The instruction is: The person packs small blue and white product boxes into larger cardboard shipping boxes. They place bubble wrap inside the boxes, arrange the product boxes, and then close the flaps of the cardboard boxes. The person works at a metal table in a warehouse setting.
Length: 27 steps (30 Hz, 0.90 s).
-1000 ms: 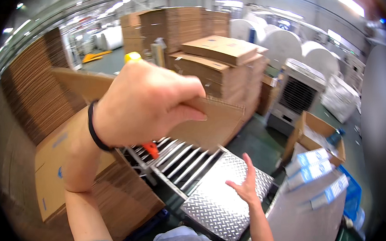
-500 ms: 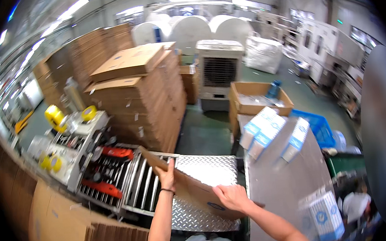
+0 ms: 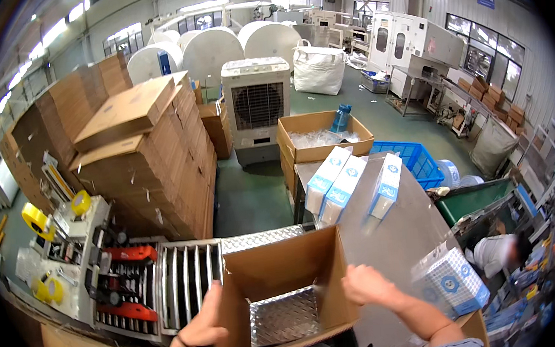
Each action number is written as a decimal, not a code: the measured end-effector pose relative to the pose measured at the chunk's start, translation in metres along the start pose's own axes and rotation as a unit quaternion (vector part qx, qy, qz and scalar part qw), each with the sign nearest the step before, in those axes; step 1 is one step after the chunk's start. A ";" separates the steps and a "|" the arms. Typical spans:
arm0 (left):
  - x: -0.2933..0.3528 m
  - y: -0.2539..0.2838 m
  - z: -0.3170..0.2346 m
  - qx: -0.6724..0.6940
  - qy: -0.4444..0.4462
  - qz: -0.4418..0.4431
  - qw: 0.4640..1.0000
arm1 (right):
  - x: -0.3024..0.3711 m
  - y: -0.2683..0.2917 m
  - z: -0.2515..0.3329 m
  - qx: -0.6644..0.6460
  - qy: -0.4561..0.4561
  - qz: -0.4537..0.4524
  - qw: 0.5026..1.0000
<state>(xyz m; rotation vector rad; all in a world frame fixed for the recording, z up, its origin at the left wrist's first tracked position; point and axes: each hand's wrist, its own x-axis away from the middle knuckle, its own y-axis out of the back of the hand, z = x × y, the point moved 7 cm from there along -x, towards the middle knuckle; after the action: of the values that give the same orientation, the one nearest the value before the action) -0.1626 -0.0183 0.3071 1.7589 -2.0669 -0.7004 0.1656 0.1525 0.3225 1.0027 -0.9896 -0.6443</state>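
A brown cardboard box (image 3: 284, 258) stands unfolded into a square sleeve in front of me. Through its open bottom the diamond-patterned metal plate (image 3: 282, 313) shows. My left hand (image 3: 204, 319) lies against the outside of the box's left wall, its fingers stretched out. At the right wall, my right hand (image 3: 368, 285) has curled fingers closed at the cardboard edge; the fingertips are partly hidden. On the grey table (image 3: 389, 262) to the right lie blue-and-white packs (image 3: 386, 184), and a clear-wrapped pack (image 3: 455, 283) sits nearer me.
A roller conveyor (image 3: 191, 271) with a red-railed tape machine (image 3: 130, 283) adjoins the plate on the left. Stacked flat cartons (image 3: 154, 177) rise behind it. Beyond the table stand an open carton (image 3: 324, 147) and a blue crate (image 3: 413, 163). A person (image 3: 495, 251) is at the right.
The flat folded cardboard has opened into a square box. My left hand has gone from gripping its top edge to its left side; my right hand is at the right wall. The view has turned right.
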 end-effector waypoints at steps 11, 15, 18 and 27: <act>-0.063 -0.202 0.016 0.081 0.084 0.358 0.927 | -0.016 -0.023 0.052 0.129 0.334 -0.345 0.868; 0.017 -0.221 -0.025 -0.046 -0.121 0.373 0.919 | 0.031 -0.140 -0.003 -0.063 0.374 -0.249 0.891; -0.049 -0.157 -0.082 -0.380 -0.097 0.150 0.907 | 0.004 -0.125 -0.038 -0.261 0.366 -0.200 0.871; -0.014 -0.020 0.144 -0.251 0.026 -0.023 0.967 | -0.072 -0.128 -0.048 -0.839 0.139 0.117 0.513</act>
<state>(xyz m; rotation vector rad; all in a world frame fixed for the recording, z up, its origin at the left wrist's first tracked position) -0.2227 0.0145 0.1779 1.5138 -1.6281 -1.0675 0.1759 0.1767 0.1703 -0.8022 0.1292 -0.7975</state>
